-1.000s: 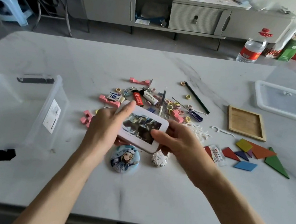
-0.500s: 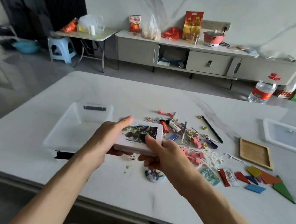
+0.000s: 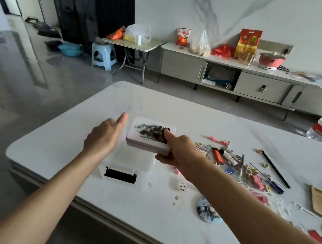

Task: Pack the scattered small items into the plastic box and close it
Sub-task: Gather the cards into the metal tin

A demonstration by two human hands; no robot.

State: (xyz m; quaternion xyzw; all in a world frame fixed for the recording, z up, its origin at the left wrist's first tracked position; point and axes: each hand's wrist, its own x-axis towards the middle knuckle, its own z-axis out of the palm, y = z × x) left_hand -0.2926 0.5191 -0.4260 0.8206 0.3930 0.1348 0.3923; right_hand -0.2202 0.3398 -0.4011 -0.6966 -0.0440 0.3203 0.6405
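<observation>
We hold the white rectangular tin with a printed lid point(image 3: 143, 135) in our right hand point(image 3: 179, 151), thumb on top and fingers curled under its 3 o'clock end. Its long axis runs 9 to 3. The clear plastic box point(image 3: 144, 173) sits just below it on the white bench point(image 3: 162, 217). Our left hand point(image 3: 104, 136) hovers at the tin's 9 o'clock, fingers straight, gripping nothing. We judge the right hand should lower it.

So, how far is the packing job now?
Nothing looks packed yet. The right hand holds the white tin over the plastic box; the left hand is open beside it. The lighter, pencil and other small items lie on the table; the box is not closed.
</observation>
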